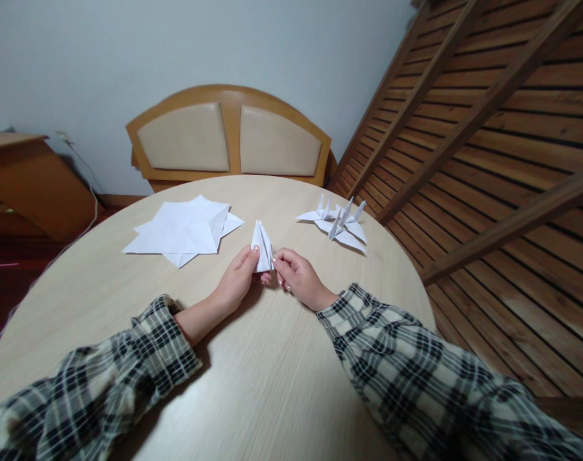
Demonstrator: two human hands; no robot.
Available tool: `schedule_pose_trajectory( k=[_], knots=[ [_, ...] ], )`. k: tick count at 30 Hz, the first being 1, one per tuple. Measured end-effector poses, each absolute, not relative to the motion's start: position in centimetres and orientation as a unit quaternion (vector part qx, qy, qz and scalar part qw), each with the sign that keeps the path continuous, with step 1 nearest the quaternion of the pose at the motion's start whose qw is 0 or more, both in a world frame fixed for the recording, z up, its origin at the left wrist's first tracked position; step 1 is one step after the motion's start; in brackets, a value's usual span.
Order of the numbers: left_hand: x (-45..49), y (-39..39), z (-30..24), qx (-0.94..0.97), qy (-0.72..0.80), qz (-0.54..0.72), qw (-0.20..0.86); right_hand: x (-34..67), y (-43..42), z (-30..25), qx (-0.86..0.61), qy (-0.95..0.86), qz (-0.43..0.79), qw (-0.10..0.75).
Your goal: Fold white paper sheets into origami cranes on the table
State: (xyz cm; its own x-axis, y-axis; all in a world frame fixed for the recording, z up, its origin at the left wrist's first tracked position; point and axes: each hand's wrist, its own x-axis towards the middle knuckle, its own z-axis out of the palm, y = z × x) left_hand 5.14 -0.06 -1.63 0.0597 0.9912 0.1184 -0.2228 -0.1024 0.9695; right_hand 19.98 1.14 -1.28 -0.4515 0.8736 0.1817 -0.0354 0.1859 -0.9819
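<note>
A small piece of folded white paper [261, 248], pointed at the top with creased flaps, is held between both hands just above the table. My left hand [238, 276] grips its left side, thumb on the front face and fingers behind it. At the right edge, my right hand [297, 274] pinches the paper between thumb and fingers. Part of the left fingers is hidden behind the paper. Beyond the right hand stand several folded paper cranes [338, 221], close together. To the left lies a stack of white paper sheets [183, 224], their corners fanned out.
The round pale wooden table [253, 397] spans the front. Behind it is a wooden headboard [234, 121] with two cream panels. A slatted wooden partition [503, 166] leans along the right. A wooden cabinet [32, 173] and a cable [93, 198] are at the left.
</note>
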Motion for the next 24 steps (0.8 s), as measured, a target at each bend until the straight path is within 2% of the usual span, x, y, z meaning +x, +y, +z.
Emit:
schedule_pose_trajectory(
  k=[9, 13, 17, 24],
  knots=[
    [4.6, 0.2, -2.0, 0.543, 0.400, 0.550, 0.492, 20.0, 1.8, -2.0, -0.312, -0.708, 0.411, 0.482],
    [4.3, 0.5, -2.0, 0.550, 0.413, 0.594, 0.418, 20.1, 1.7, -1.9, -0.330, -0.723, 0.364, 0.485],
    [4.1, 0.6, -1.9, 0.577, 0.414, 0.602, 0.365, 20.1, 1.7, -1.7, -0.334, -0.729, 0.355, 0.480],
    [4.1, 0.3, -1.4, 0.630, 0.410, 0.537, 0.384, 20.1, 1.9, -1.9, -0.333, -0.718, 0.349, 0.502]
  ],
)
